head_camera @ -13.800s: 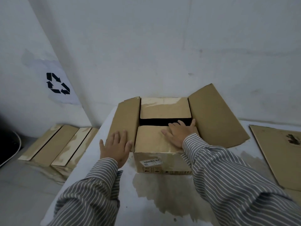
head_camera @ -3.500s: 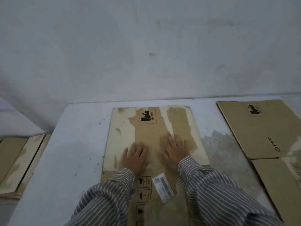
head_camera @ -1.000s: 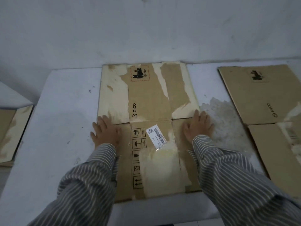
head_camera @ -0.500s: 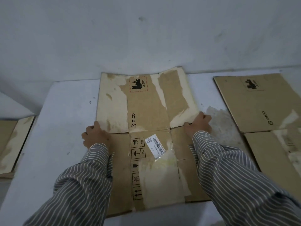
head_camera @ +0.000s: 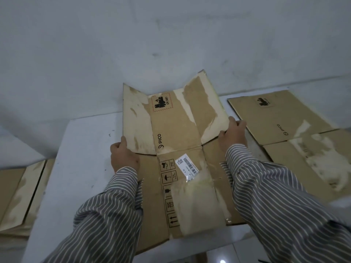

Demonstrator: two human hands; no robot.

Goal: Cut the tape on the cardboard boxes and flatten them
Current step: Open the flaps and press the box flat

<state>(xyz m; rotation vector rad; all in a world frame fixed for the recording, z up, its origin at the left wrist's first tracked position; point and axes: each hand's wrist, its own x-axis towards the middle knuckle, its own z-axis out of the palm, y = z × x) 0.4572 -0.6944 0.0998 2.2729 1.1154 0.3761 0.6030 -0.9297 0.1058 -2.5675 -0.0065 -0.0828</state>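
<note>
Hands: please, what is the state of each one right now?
Left hand: grips the left edge of the flattened box.
Right hand: grips the box's right edge.

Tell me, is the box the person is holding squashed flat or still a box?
Flat. The cardboard box lies opened out, not standing; only its far half tilts up, gripped at the sides by the left hand and right hand.

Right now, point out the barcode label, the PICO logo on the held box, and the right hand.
barcode label (head_camera: 187,166), head view, middle of the white sticker.
PICO logo (head_camera: 160,140), head view, on the printed letters.
right hand (head_camera: 232,133), head view, back of the hand.
</note>
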